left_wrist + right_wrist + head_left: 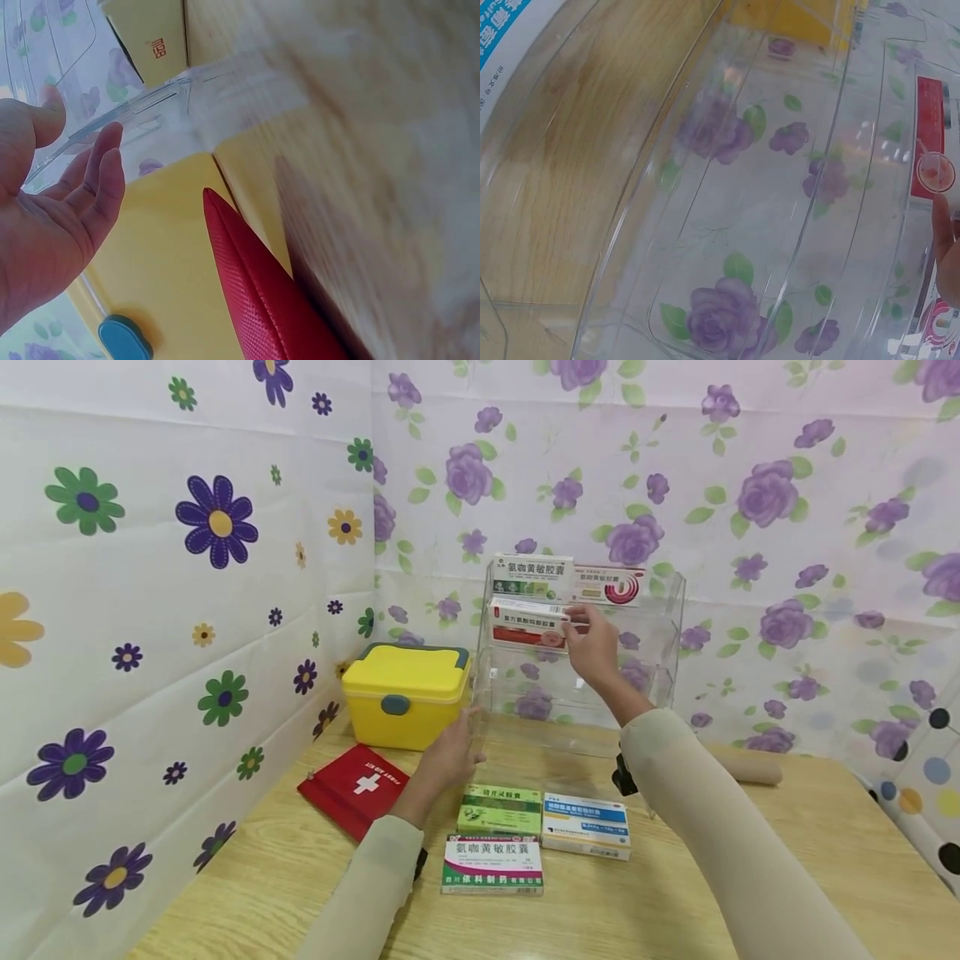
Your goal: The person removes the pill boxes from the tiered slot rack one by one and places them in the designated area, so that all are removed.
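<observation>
My right hand [595,647] pinches the right end of a white-and-red medicine box [521,625], which stands on the second tier of a clear display rack [678,627]. Part of that box also shows at the edge of the right wrist view, fingertips against it. Two other medicine boxes, a green-and-white one [528,578] and a red-and-white one [607,586], stand on the top tier. My left hand [446,758] is at the rack's lower left side. In the left wrist view its thumb and loosely bent fingers lie apart around the clear edge.
In front of the rack lie a green medicine box [500,810], a blue-and-white one [587,825] and a pink-and-green one [492,866]. A yellow case [405,693] and a red first-aid pouch [348,789] are at left. Behind the rack's right side lies a brown roll [750,770].
</observation>
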The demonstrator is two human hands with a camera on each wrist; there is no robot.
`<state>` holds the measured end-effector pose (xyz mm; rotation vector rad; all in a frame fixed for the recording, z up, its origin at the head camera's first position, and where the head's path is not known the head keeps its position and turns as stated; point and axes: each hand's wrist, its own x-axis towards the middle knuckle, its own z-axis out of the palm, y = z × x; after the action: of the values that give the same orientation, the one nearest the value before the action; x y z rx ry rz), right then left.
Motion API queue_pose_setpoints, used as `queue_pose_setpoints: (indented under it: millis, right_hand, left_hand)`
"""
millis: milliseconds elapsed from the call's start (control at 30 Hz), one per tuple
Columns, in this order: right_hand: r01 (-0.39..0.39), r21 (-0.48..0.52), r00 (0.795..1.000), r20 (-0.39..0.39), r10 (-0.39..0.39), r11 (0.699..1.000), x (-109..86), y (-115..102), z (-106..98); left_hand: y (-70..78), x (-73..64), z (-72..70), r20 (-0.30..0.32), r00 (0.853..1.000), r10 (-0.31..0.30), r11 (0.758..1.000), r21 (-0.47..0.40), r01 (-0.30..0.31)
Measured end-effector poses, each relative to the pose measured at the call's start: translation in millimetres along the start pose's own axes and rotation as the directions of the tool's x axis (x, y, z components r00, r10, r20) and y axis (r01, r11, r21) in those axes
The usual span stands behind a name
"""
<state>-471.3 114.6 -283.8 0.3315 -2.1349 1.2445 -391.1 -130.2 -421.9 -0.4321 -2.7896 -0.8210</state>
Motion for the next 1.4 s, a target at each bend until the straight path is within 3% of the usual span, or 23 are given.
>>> queue_pose_setpoints:
  millis: [267,500,767,1100,1400]
  right_hand:
    - [0.057,0.018,0.998,-0.038,-0.057,0.998,1.9,0,-3]
    - [0.072,0.105,0.994,-0.095,-0.062,0.992,3.4,-15,-10]
    - [0.092,0.131,0.989,-0.125,-0.076,0.987,1.9,-21,-20]
    - [0.096,0.144,0.986,-0.152,-0.074,0.985,-11.1,-18,-42]
    - [0.104,0.235,0.989,-0.128,-0.075,0.967,-30.2,-3,-60]
  left_hand:
    - [0.9,-0.7,0.9,0.011,1.000,-0.007,1.000,0.011,0.007]
    - [1.2,2.3,0.4,0.001,1.000,0.001,1.000,0.009,-0.001]
    - [2.8,3.2,2.6,-0.005,1.000,-0.003,1.000,0.016,0.003]
    - [2.5,1.2,2.2,-0.014,1.000,0.008,1.000,0.013,-0.008]
    - [3.0,0.3,-0.3,0.003,1.000,0.000,1.000,0.008,0.000]
